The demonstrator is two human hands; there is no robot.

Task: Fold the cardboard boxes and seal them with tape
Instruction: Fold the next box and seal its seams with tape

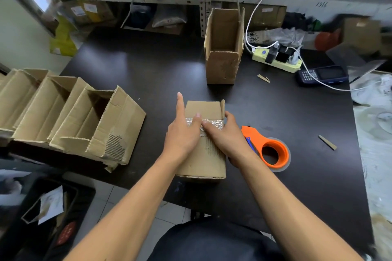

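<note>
Box (202,150) under both flat hands; orange tape dispenser (269,148) just right.

A small brown cardboard box (201,144) lies at the frame's centre, flaps closed, a strip of clear tape (212,122) across its top. An orange tape dispenser (269,150) lies flat just right of it. Open boxes (74,118) sit nested at left; another open box (223,48) stands upright above centre.

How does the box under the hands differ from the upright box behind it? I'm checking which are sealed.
The box under the hands lies closed with clear tape across it; the upright box stands taller, untaped, open on top. Both hands press the first; nothing touches the second. Both are worn brown cardboard.
</note>
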